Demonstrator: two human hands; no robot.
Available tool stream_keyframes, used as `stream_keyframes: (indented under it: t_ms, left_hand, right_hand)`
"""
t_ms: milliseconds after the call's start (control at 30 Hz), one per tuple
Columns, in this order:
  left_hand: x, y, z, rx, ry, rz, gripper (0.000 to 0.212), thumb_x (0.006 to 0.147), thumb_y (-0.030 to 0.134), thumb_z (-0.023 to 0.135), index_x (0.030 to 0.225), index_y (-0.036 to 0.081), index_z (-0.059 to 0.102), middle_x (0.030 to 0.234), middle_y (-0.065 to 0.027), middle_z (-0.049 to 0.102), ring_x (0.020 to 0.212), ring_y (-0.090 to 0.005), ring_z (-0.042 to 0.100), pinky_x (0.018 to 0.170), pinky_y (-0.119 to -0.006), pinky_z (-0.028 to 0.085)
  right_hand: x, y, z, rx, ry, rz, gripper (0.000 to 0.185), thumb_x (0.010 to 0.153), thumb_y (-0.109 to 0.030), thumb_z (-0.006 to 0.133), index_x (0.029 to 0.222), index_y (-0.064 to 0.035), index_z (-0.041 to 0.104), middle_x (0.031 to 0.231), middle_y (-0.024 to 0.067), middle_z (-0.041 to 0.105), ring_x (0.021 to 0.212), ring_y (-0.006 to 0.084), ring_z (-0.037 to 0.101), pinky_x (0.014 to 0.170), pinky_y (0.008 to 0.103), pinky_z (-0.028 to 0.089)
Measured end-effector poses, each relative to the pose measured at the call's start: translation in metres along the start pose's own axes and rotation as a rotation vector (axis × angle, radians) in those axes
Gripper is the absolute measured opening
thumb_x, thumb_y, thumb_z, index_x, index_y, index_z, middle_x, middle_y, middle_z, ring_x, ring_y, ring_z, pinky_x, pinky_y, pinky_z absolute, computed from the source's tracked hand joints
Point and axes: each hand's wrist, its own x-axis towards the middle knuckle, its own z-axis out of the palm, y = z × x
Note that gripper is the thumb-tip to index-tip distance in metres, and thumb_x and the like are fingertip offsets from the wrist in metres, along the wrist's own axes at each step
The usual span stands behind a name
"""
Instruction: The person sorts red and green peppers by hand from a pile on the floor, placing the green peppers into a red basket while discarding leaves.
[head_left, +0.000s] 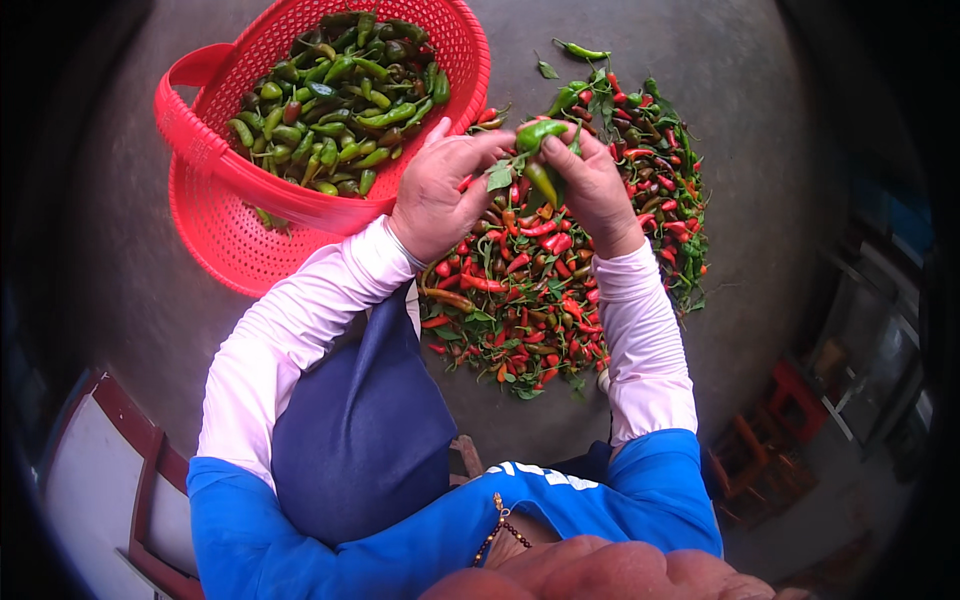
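Observation:
My right hand (592, 180) holds a few green peppers (540, 136), pinched between thumb and fingers, some with stems and leaves. Close by on the left is my left hand (442, 195), its fingers bent toward a green leaf (499, 175) at the side of the bunch. Whether those fingertips grip the leaf or a stem is unclear. Under both hands a broad pile of red, green and brownish peppers (525, 300), mixed with leaves, covers part of the floor. Beside my left hand, a red perforated plastic basket (472, 45) contains mostly green peppers (337, 105).
A wide red handle (180, 135) arches over the basket's left side. Beneath it is another red perforated surface (232, 247) with a few peppers. One green pepper (585, 51) lies apart on the grey floor (750, 150). Wooden stools (757, 457) stand at the right.

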Motion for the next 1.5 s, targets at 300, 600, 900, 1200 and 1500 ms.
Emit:
stream_keyframes:
  t_ms: [300,600,900,1200,1500]
  left_hand:
    - [-0.011,0.005,0.002,-0.125,0.038,-0.091,0.013,0.089,0.007,0.060,0.100,0.002,0.063,0.089,-0.0076,0.065,0.077,-0.0178,0.065,0.074,-0.031,0.052]
    - [-0.023,0.006,0.007,-0.944,-0.495,-1.150,0.032,0.097,0.035,0.051,0.085,0.005,0.058,0.068,0.0001,0.056,0.054,-0.0083,0.056,0.046,-0.020,0.045]
    - [-0.101,-0.011,0.031,0.083,-0.499,-0.109,0.018,0.087,0.021,0.063,0.081,0.005,0.060,0.067,-0.0079,0.058,0.064,-0.0266,0.061,0.056,-0.037,0.048]
    - [-0.084,0.005,0.018,0.239,-0.349,0.338,0.015,0.079,0.015,0.063,0.068,0.007,0.054,0.065,-0.0088,0.053,0.059,-0.0266,0.058,0.053,-0.039,0.047]
    - [-0.114,-0.048,0.037,0.323,-0.969,-0.136,0.027,0.079,0.018,0.063,0.103,0.005,0.059,0.095,-0.0183,0.057,0.085,-0.0370,0.061,0.073,-0.047,0.050]
  right_hand:
    - [-0.031,0.052,0.007,0.230,0.140,0.076,0.024,0.094,-0.024,0.060,0.108,-0.0045,0.060,0.086,-0.0019,0.059,0.073,0.0054,0.054,0.064,0.0188,0.045]
    - [-0.055,0.058,0.011,-0.150,0.144,-0.160,0.028,0.091,-0.013,0.063,0.116,-0.0004,0.058,0.101,0.0032,0.064,0.091,0.0085,0.058,0.081,0.0241,0.048]
    - [-0.102,0.112,0.026,-0.022,0.255,0.228,0.018,0.092,-0.020,0.063,0.100,-0.0040,0.058,0.080,-0.0017,0.059,0.064,0.0044,0.053,0.053,0.0192,0.042]
    - [-0.104,0.144,-0.036,0.684,0.624,0.391,0.025,0.094,-0.032,0.060,0.085,-0.0094,0.055,0.064,-0.0023,0.049,0.044,0.0071,0.041,0.037,0.0219,0.031]
    - [-0.004,0.021,0.061,0.418,0.266,-0.132,0.020,0.097,-0.023,0.054,0.107,-0.0055,0.055,0.073,-0.0016,0.049,0.057,0.0088,0.048,0.050,0.0234,0.039]
